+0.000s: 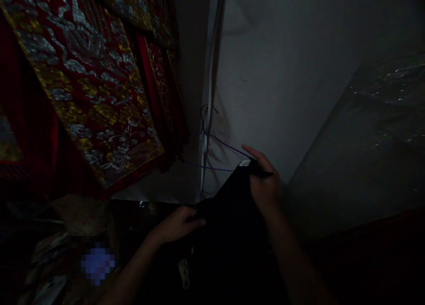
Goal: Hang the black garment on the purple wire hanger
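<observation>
A black garment (232, 207) spreads between my two hands, its lower part lost in the dark. A small white label (245, 163) shows at its upper edge. A thin purple wire hanger (229, 146) runs from the garment to a hook near the wall corner. My right hand (265, 183) grips the garment's upper right part beside the hanger's end, with the index finger stretched out along it. Lower and to the left, my left hand (179, 225) has its thumb and fingers closed on the garment's left side. The fingertips there partly vanish against the black cloth.
Red cloth hangings (99, 83) with gold and silver embroidery hang at the left. A pale vertical strip (209, 75) runs down the wall (272, 75). Shiny plastic sheeting (385, 114) covers something at the right. Dim clutter (49, 252) lies lower left.
</observation>
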Demonstrator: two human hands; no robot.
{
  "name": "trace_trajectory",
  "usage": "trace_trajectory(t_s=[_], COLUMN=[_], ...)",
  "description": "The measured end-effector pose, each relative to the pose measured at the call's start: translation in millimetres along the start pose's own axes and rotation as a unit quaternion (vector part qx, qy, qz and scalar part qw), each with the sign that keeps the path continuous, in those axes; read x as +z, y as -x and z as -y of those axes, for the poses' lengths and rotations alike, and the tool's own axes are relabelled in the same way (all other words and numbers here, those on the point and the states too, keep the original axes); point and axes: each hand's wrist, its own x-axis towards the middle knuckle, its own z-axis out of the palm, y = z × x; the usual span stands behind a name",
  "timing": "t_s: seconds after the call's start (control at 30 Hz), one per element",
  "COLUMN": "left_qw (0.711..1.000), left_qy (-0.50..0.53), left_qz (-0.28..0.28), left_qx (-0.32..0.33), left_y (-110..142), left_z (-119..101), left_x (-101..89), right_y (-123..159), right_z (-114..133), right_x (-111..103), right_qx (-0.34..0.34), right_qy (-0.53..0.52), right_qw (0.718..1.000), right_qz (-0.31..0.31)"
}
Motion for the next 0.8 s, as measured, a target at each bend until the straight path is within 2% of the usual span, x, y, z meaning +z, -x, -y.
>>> trace_trajectory(t_s=[0.03, 0.13, 0.2, 0.23, 0.3, 0.37, 0.4, 0.43, 0.5, 0.57, 0.63, 0.7, 0.8], left_qw=[0.999, 0.985, 0.98, 0.983, 0.993, 0.994, 0.993, 0.992, 0.985, 0.962, 0.942, 0.935, 0.926], left_qy=[0.038, 0.144, 0.167, 0.157, 0.104, 0.032, -0.005, -0.043, -0.135, -0.227, -0.286, -0.315, -0.354], left_qz=[-0.016, -0.078, -0.078, -0.056, 0.023, 0.096, 0.11, 0.1, 0.041, -0.021, -0.057, -0.075, -0.115], left_qx=[-0.011, -0.049, -0.077, -0.08, -0.06, -0.04, -0.043, -0.057, -0.103, -0.147, -0.164, -0.142, -0.065], left_y=[2.2, 15.6, 26.3, 31.1, 38.2, 41.4, 41.5, 40.9, 38.4, 36.1, 35.4, 36.6, 40.5], left_z=[-2.5, -14.8, -24.7, -28.9, -34.3, -34.6, -32.7, -29.8, -21.8, -13.6, -8.6, -8.9, -18.8], left_x=[-5.1, -9.9, -5.7, -2.5, 3.0, 2.7, -0.9, -7.0, -26.1, -51.0, -76.7, -99.9, -127.3], right_y=[-2.1, 0.2, 4.0, 5.2, 4.8, 0.0, -4.0, -8.8, -19.3, -28.3, -33.4, -34.9, -34.4], right_z=[-3.3, -22.0, -40.8, -50.5, -66.6, -75.0, -76.0, -75.3, -70.3, -63.7, -58.4, -56.2, -58.7], right_x=[12.2, 47.5, 62.0, 64.9, 60.9, 46.4, 37.1, 27.5, 10.9, 0.9, -2.6, -2.0, 0.9], right_qx=[0.017, 0.108, 0.165, 0.183, 0.204, 0.199, 0.189, 0.172, 0.127, 0.093, 0.083, 0.091, 0.111], right_qy=[-0.015, -0.036, -0.001, 0.024, 0.066, 0.11, 0.135, 0.161, 0.199, 0.205, 0.205, 0.207, 0.204], right_qw=[1.0, 0.984, 0.968, 0.962, 0.957, 0.956, 0.956, 0.956, 0.954, 0.953, 0.95, 0.948, 0.948], right_qz=[0.018, 0.137, 0.189, 0.2, 0.197, 0.184, 0.178, 0.176, 0.186, 0.205, 0.221, 0.225, 0.216])
